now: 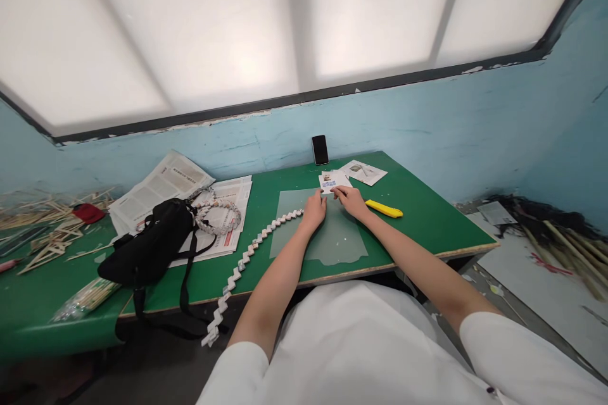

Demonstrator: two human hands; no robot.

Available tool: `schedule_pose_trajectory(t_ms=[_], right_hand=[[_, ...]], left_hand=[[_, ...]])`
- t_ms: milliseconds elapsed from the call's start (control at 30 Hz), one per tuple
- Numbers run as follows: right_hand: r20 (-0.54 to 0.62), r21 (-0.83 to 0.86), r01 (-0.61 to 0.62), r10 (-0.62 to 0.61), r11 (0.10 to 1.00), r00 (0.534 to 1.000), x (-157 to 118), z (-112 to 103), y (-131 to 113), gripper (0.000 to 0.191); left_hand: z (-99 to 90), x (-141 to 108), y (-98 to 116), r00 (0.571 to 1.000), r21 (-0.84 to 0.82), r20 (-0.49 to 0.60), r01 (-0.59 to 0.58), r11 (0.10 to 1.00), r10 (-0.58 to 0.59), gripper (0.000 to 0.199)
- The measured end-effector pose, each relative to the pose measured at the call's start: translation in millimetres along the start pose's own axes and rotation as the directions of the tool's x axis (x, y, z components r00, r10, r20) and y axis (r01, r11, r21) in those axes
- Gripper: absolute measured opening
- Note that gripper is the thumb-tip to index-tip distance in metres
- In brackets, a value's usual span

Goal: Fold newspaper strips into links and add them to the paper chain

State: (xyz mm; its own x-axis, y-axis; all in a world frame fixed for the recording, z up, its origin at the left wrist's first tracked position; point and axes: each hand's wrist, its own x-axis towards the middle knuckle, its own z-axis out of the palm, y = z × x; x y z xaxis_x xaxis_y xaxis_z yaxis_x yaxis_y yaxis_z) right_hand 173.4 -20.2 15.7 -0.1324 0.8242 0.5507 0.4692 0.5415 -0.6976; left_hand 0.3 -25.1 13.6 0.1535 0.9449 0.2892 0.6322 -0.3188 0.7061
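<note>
A zigzag chain of folded paper (259,238) runs across the table, its lower end hanging past the front edge. The other end meets my left hand (314,210), whose curled fingers appear closed on it. Beside it, my right hand (350,200) has its fingers bent with thumb and forefinger pinched together; what lies between them is too small to make out. Both hands are above a translucent mat (327,243). Just past the fingertips lie a printed paper piece (338,180) and another paper sheet (365,172). A yellow utility knife (386,208) lies by my right wrist.
A phone (320,150) leans on the wall behind the green table (427,221). Leftward are a black bag (152,243), newspapers (166,186), a coiled paper chain (218,216), thin wooden sticks (52,237) and a bag of sticks (88,297). Bamboo poles (570,247) lie on the floor at right.
</note>
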Motion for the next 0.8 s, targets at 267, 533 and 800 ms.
schedule_pose_trajectory(t_ms=[267,533,800], right_hand=[[0.026,0.01,0.008,-0.008,1.0,1.0,0,0,-1,0.05],[0.026,0.081,-0.02,0.018,0.996,1.0,-1,0,-5,0.044],[0.047,0.124,-0.041,0.036,0.991,0.998,-2,0,-9,0.031]], left_hand=[[-1.5,13,9,0.963,-0.776,0.099,0.233,0.586,-0.252,0.021],[-4.8,14,7,0.915,-0.873,0.248,0.354,0.335,-0.319,0.014],[-4.6,12,10,0.912,-0.873,0.289,0.376,0.31,-0.293,0.014]])
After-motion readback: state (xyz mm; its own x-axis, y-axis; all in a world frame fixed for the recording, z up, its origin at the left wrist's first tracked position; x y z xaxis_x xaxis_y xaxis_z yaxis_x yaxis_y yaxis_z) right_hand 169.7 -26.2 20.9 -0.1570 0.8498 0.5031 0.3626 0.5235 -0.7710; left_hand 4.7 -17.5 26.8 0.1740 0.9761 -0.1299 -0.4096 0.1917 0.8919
